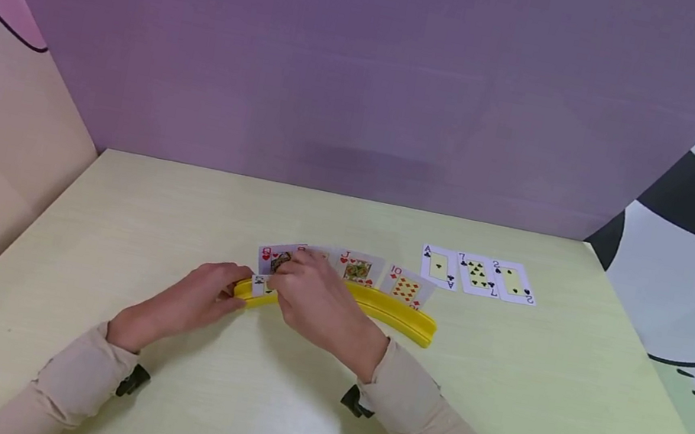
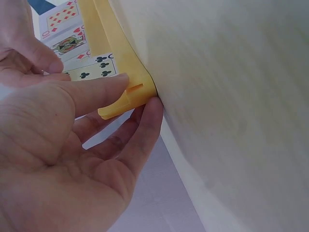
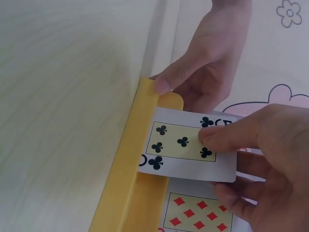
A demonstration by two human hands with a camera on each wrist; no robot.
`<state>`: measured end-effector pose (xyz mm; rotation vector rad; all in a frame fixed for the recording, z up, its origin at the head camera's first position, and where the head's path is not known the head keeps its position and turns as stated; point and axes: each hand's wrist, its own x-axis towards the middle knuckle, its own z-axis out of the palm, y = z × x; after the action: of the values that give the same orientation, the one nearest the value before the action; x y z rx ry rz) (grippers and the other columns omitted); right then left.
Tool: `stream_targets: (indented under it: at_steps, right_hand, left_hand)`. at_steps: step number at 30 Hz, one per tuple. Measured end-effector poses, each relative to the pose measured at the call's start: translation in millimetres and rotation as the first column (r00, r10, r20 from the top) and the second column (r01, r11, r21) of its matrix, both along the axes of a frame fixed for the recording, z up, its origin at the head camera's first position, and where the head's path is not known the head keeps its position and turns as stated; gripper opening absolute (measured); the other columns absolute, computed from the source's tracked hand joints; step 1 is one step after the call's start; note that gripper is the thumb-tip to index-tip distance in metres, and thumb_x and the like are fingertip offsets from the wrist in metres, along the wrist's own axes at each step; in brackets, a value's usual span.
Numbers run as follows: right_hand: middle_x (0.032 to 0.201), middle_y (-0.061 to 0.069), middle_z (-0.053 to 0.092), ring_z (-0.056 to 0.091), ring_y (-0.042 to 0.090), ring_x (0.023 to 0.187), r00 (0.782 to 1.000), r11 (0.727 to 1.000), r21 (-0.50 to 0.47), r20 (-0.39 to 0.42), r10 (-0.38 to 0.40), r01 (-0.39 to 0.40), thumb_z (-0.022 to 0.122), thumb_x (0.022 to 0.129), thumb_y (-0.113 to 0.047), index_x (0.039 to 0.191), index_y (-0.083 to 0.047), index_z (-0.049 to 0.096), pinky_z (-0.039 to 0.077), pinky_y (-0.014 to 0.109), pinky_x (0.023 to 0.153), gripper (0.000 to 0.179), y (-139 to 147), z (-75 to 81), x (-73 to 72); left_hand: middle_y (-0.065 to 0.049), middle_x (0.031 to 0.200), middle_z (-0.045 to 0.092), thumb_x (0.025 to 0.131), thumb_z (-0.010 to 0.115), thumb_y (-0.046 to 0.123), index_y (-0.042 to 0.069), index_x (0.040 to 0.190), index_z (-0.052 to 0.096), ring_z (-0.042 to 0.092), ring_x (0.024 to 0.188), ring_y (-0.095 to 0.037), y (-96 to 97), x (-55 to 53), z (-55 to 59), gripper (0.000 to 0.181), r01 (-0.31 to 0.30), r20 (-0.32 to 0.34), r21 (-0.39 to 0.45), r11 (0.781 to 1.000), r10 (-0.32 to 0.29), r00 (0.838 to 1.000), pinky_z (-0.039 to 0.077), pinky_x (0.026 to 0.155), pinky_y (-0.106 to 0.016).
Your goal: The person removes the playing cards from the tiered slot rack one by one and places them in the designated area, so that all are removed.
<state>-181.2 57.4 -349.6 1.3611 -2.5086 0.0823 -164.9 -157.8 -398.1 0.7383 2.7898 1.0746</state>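
Our left hand [image 1: 186, 301] grips one rack [image 1: 389, 312], our right hand [image 1: 321, 305] one five [image 3: 182, 147]; three cards [image 1: 477, 275] lie beyond on the bench [image 1: 181, 211], purple wall [image 1: 373, 74] behind.

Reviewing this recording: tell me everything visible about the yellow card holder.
The yellow card holder is a smooth, plastic-looking curved strip with lengthwise grooves between raised edges. It lies on the pale tabletop, its middle bowing away from the person. Red-suited cards stand along its back. The left hand grips its left end, where a small slot shows. The right hand pinches a five of clubs, whose lower edge sits behind the holder's front wall. That hand hides part of it.
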Motion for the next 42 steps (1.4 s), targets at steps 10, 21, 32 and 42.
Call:
stream_targets:
  at_steps: [10, 21, 32, 42]
  right_hand:
    - [0.1, -0.001, 0.074, 0.062, 0.018, 0.097, 0.997, 1.0, 0.004, 0.069, -0.022, 0.022, 0.068, 0.093, -0.008, 0.101, -0.012, 0.078, 0.048, 0.032, 0.099, 0.014, 1, -0.9, -1.4]
    - [0.098, 0.001, 0.073, 0.064, 0.016, 0.092, 0.999, 0.999, -0.027, 0.034, 0.019, -0.018, 0.068, 0.091, -0.005, 0.1, -0.01, 0.077, 0.044, 0.032, 0.105, 0.013, 3, 0.3, -3.5]
    - [0.101, 0.001, 0.073, 0.058, 0.018, 0.095, 0.999, 0.999, -0.009, 0.019, 0.043, -0.043, 0.07, 0.092, -0.008, 0.103, -0.01, 0.077, 0.048, 0.029, 0.095, 0.013, 5, -2.7, 1.1]
    - [0.094, 0.0, 0.072, 0.055, 0.018, 0.089, 0.992, 0.993, -0.059, -0.077, 0.1, -0.105, 0.066, 0.092, -0.004, 0.095, -0.008, 0.076, 0.048, 0.029, 0.091, 0.011, 14, 5.8, 4.0]
  left_hand:
    - [-0.013, 0.104, 0.066, 0.089, 0.071, -0.003, -0.004, 0.115, 0.061, 0.068, 0.087, -0.021, 1.0, -1.0, 0.2, 0.028, -0.004, 0.005, -0.009, 1.0, 0.004, 1.0, 0.06, 0.074, -0.03]
    - [-0.013, 0.101, 0.066, 0.088, 0.071, -0.005, -0.003, 0.108, 0.061, 0.068, 0.086, -0.021, 2.1, -1.1, 0.7, 0.023, 0.0, -0.009, -0.008, 1.0, 0.0, 1.0, 0.06, 0.073, -0.029]
    - [-0.011, 0.102, 0.066, 0.09, 0.069, -0.003, -0.003, 0.116, 0.061, 0.068, 0.087, -0.02, 3.9, -3.1, -1.7, 0.027, 0.012, -0.01, -0.01, 1.0, -0.012, 1.0, 0.059, 0.074, -0.028]
    - [-0.01, 0.103, 0.067, 0.088, 0.071, -0.004, 0.0, 0.116, 0.064, 0.067, 0.087, -0.019, 1.9, 1.4, -0.5, 0.029, -0.027, 0.006, -0.009, 1.0, 0.027, 1.0, 0.059, 0.075, -0.029]
